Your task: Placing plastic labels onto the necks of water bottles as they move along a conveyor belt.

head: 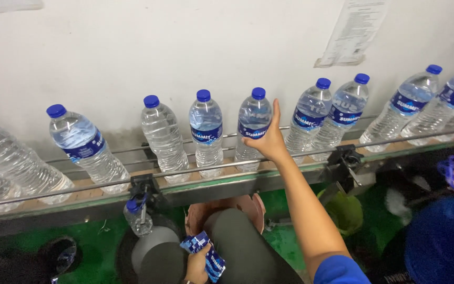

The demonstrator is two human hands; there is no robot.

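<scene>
Just bottle (253,126) against right hand (270,139)

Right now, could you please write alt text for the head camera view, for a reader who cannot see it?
The right hand grips a clear water bottle with a blue cap among others standing on a conveyor along a white wall. The left hand holds a bundle of blue labels.

View: a single head-worn camera.
Position: above and in front of the conveyor (195,185), on the person's side.
Facing: downward and forward, toward the white wall (132,47) behind the conveyor.
Nearness: close, within arm's reach.
</scene>
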